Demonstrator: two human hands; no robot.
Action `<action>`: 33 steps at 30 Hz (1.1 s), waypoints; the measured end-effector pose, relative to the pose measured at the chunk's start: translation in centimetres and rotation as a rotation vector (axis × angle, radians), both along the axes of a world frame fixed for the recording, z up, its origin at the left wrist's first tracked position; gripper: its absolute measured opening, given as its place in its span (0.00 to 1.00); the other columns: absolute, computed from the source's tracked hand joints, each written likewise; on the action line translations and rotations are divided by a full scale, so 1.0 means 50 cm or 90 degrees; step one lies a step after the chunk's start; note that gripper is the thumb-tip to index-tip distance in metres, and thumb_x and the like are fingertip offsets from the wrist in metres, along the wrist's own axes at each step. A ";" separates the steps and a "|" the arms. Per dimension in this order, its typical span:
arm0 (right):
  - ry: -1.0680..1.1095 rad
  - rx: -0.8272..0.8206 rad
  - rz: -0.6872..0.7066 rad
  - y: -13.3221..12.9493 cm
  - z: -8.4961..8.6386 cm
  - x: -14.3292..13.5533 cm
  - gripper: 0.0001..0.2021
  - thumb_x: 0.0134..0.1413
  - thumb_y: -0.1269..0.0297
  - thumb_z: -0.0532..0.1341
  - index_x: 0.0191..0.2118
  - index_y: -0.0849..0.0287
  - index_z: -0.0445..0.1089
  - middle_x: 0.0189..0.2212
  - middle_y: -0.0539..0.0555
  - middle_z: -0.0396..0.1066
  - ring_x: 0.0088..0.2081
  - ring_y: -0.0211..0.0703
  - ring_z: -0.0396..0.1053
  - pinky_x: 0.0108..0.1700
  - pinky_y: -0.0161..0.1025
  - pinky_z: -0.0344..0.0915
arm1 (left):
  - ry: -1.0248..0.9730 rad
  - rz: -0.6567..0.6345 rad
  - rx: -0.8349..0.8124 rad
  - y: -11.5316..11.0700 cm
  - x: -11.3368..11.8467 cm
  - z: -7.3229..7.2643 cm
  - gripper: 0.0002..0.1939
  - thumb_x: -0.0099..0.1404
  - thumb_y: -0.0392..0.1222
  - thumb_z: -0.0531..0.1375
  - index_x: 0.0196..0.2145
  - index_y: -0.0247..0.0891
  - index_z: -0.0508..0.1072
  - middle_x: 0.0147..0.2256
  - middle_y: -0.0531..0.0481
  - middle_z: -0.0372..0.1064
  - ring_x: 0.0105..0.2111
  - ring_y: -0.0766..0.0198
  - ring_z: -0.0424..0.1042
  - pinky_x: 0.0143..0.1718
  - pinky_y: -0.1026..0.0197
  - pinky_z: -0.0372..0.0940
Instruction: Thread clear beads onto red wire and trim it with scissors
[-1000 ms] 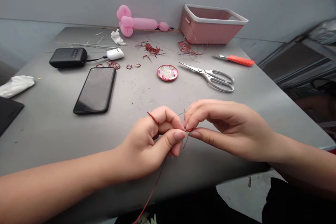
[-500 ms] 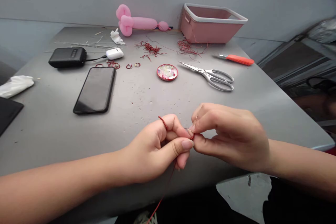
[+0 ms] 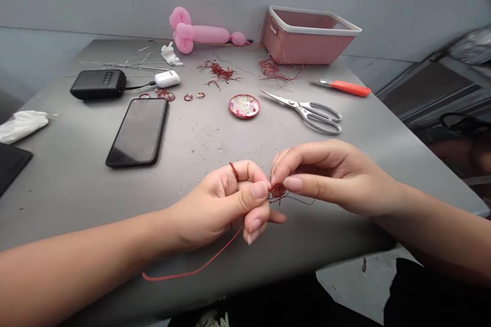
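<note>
My left hand [image 3: 233, 199] pinches a small loop of dark red cord [image 3: 282, 187] between thumb and index finger. A loose red tail [image 3: 199, 270] hangs from under that hand and curves left above the table's front edge. Round the left index finger sits a red cord ring [image 3: 233, 170]. My right hand [image 3: 330, 176] is closed in a pinch at the loop's right side, thumb and index fingertips touching it. Thin dark thread ends stick out below the loop, under the right thumb. What lies directly between the fingertips is partly hidden.
Beyond my hands are a round dish of beads [image 3: 244, 107], scissors [image 3: 305, 110], an orange-handled cutter [image 3: 345, 87] and a phone [image 3: 138, 133]. Further back are red cord scraps [image 3: 220, 70], a pink balloon figure [image 3: 209, 34], a pink bin [image 3: 307, 43] and a black power bank [image 3: 98, 84].
The cord loop, hidden between the fingers before, now shows between my hands. My right hand has turned and risen slightly. The red tail has swung from hanging downward to curving left.
</note>
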State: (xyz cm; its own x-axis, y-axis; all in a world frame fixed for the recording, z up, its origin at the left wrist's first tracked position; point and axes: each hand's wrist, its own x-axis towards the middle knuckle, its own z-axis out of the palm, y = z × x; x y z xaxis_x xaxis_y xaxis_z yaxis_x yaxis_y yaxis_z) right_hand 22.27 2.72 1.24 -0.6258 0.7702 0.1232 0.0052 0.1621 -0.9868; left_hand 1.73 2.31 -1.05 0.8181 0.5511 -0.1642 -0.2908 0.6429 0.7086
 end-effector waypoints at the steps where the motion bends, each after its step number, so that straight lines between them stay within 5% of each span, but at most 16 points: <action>1: -0.002 -0.004 -0.001 0.001 -0.002 0.000 0.04 0.59 0.73 0.62 0.38 0.62 0.74 0.32 0.53 0.76 0.35 0.35 0.75 0.37 0.33 0.74 | 0.000 0.001 -0.006 -0.001 0.000 0.000 0.14 0.63 0.47 0.65 0.31 0.38 0.64 0.17 0.64 0.64 0.17 0.78 0.62 0.47 0.60 0.68; 7: -0.046 0.072 -0.021 -0.003 -0.008 -0.001 0.03 0.55 0.74 0.64 0.36 0.62 0.73 0.30 0.52 0.76 0.33 0.35 0.74 0.33 0.33 0.72 | 0.005 -0.004 -0.027 -0.003 0.002 0.000 0.15 0.62 0.47 0.66 0.31 0.38 0.64 0.16 0.64 0.64 0.16 0.77 0.62 0.47 0.59 0.68; 14: -0.145 0.540 -0.094 -0.002 -0.018 -0.004 0.07 0.55 0.78 0.61 0.35 0.59 0.71 0.27 0.52 0.73 0.32 0.38 0.71 0.36 0.39 0.73 | 0.095 -0.042 0.034 0.003 -0.001 -0.007 0.15 0.63 0.51 0.65 0.32 0.37 0.67 0.17 0.62 0.63 0.18 0.76 0.63 0.46 0.61 0.66; 19: -0.155 0.731 -0.091 0.004 -0.018 0.002 0.03 0.56 0.73 0.63 0.36 0.59 0.71 0.32 0.57 0.75 0.37 0.45 0.72 0.38 0.43 0.74 | 0.163 -0.145 0.156 -0.010 -0.003 0.001 0.11 0.69 0.46 0.57 0.35 0.34 0.71 0.18 0.58 0.62 0.19 0.73 0.61 0.27 0.68 0.60; 22: -0.123 0.678 -0.154 -0.001 -0.013 0.002 0.07 0.53 0.78 0.62 0.36 0.58 0.72 0.31 0.56 0.74 0.35 0.43 0.73 0.38 0.43 0.74 | 0.200 -0.134 0.227 -0.023 -0.004 0.007 0.09 0.70 0.41 0.54 0.36 0.34 0.70 0.19 0.57 0.62 0.20 0.72 0.61 0.25 0.68 0.59; 25: -0.145 0.530 -0.191 -0.009 -0.004 -0.002 0.04 0.56 0.74 0.62 0.32 0.59 0.73 0.30 0.54 0.73 0.33 0.41 0.72 0.36 0.40 0.72 | 0.243 0.012 0.393 -0.029 -0.005 0.007 0.08 0.69 0.38 0.54 0.38 0.35 0.71 0.21 0.56 0.63 0.22 0.70 0.63 0.27 0.67 0.60; 28: -0.210 0.376 -0.137 -0.015 0.005 -0.003 0.07 0.60 0.69 0.61 0.31 0.59 0.74 0.32 0.53 0.74 0.34 0.37 0.73 0.37 0.35 0.71 | 0.291 0.140 0.553 -0.028 -0.006 0.000 0.07 0.68 0.36 0.54 0.38 0.35 0.73 0.21 0.55 0.64 0.22 0.70 0.64 0.26 0.67 0.61; 33: -0.214 0.178 -0.082 -0.017 0.003 -0.007 0.03 0.57 0.67 0.64 0.36 0.58 0.75 0.36 0.52 0.74 0.38 0.38 0.73 0.39 0.36 0.72 | 0.342 0.138 0.647 -0.026 -0.009 -0.012 0.10 0.68 0.34 0.53 0.32 0.35 0.72 0.20 0.56 0.63 0.20 0.71 0.62 0.24 0.69 0.60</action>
State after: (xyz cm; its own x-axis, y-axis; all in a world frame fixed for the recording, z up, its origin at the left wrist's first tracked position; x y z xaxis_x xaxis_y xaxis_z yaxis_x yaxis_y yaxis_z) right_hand 21.90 1.86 1.38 -0.5675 0.8107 0.1441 0.3554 0.3991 -0.8452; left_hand 1.29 1.00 -1.63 0.6506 0.7471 0.1365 0.1682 -0.3170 0.9334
